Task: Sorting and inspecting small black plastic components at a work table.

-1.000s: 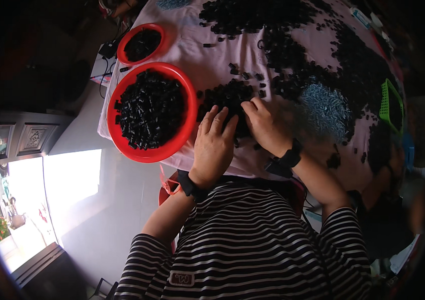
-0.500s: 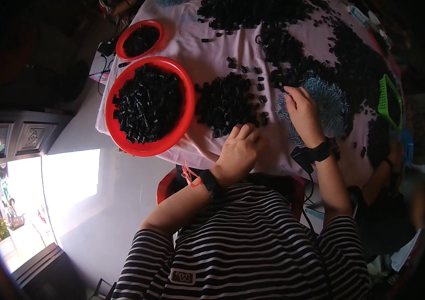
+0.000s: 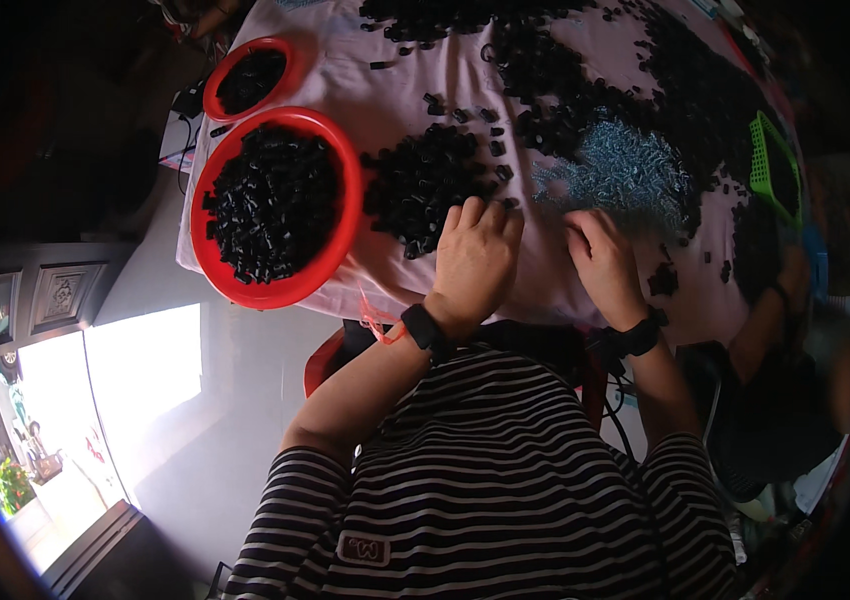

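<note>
My left hand (image 3: 473, 262) lies palm down on the pale cloth, fingertips at the near edge of a heap of small black parts (image 3: 423, 185). My right hand (image 3: 602, 258) rests a little to the right, fingers curled, just below a pile of small blue-grey metal pieces (image 3: 628, 170). Whether either hand pinches a part is hidden under the fingers. A large red bowl (image 3: 343, 235) full of black parts stands left of the heap. Both wrists wear black bands.
A smaller red bowl (image 3: 228, 78) with black parts sits beyond the large one. More black parts (image 3: 585, 70) spread across the far cloth. A green mesh scoop (image 3: 773, 165) lies at the right. Another person's arm (image 3: 765, 320) reaches in at the right edge.
My left hand has moved up from the table's near edge to the black heap. My right hand has pulled back from the blue-grey pile toward me.
</note>
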A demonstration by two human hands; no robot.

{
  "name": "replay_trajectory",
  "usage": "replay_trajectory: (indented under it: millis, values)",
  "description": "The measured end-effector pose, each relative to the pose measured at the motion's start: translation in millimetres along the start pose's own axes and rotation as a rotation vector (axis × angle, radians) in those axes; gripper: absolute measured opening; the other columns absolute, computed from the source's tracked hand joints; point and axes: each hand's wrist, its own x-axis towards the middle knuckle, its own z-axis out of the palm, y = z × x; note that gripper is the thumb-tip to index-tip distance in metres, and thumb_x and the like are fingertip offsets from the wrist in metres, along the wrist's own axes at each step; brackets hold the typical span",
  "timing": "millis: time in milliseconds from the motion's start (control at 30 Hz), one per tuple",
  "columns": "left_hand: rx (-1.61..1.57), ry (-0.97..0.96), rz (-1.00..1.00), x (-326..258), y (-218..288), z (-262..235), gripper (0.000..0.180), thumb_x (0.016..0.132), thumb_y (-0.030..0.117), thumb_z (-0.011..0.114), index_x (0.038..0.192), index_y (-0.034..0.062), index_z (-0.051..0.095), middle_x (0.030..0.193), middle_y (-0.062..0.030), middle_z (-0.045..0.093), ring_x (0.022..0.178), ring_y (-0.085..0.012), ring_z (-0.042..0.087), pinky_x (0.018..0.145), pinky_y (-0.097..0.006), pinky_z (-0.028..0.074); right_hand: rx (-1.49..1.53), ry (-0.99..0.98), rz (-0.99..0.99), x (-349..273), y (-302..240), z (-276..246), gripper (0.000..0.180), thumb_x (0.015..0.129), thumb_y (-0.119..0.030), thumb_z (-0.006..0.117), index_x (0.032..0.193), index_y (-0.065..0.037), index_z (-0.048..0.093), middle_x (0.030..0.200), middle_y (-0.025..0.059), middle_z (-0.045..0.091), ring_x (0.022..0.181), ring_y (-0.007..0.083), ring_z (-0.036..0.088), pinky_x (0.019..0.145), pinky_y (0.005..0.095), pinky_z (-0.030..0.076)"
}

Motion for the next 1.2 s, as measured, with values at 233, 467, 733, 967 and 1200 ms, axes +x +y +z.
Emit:
replay_trajectory:
  millis: [233,467,733,967,1200]
  values:
    - [0.041,-0.023,0.02,5.9,2.6,11.4,0.02,0.078,0.01,0.065,0.098,0.0073,0.065,0.097,-0.0069,0.062,0.097,-0.0266,0.056,0.084,-0.038,0.044,-0.256,-0.096,-0.038,3.1,0.7,22.2,0.018,0.092,0.001,0.064,0.109,-0.001,0.065,0.101,0.0159,0.064,0.089,0.0399,0.066,0.074,0.0443,0.053]
    - [-0.014,-0.005,0.045,-9.0,-3.1,-3.0,0.028,0.079,0.01,0.066,0.107,0.0071,0.067,0.098,-0.0076,0.065,0.097,-0.0271,0.058,0.085,-0.039,0.047,-0.107,-0.04,-0.063,-5.8,2.0,5.9,0.015,0.091,-0.001,0.065,0.106,-0.002,0.065,0.101,0.0144,0.064,0.089,0.037,0.067,0.074,0.0443,0.054]
    - [-0.362,-0.075,-0.054,-28.8,14.2,-36.1,0.02,0.088,0.013,0.074,0.105,0.0036,0.072,0.099,-0.0113,0.067,0.093,-0.031,0.065,0.086,-0.041,0.052,-0.136,-0.036,0.069,-26.7,16.0,-16.1,0.016,0.094,-0.005,0.066,0.11,-0.004,0.066,0.105,0.0139,0.066,0.09,0.0374,0.068,0.076,0.0436,0.055]
    - [-1.167,-0.463,-0.492,-56.3,13.4,-35.1,0.027,0.096,0.027,0.075,0.105,0.0017,0.071,0.092,-0.0066,0.068,0.083,-0.0142,0.062,0.08,-0.031,0.05,-0.151,0.127,0.044,-22.3,23.4,-3.1,0.015,0.094,-0.006,0.067,0.109,-0.004,0.064,0.102,0.0144,0.065,0.093,0.0374,0.067,0.076,0.0439,0.054]
    - [-1.476,-0.543,-0.834,-66.4,4.4,-38.9,0.038,0.104,0.042,0.064,0.112,0.0047,0.067,0.09,-0.0003,0.07,0.081,-0.0079,0.062,0.072,-0.023,0.049,-0.104,-0.055,0.138,-38.8,-0.8,-10.7,0.013,0.092,-0.006,0.07,0.098,-0.004,0.059,0.097,0.0138,0.063,0.087,0.0372,0.066,0.073,0.0448,0.053]
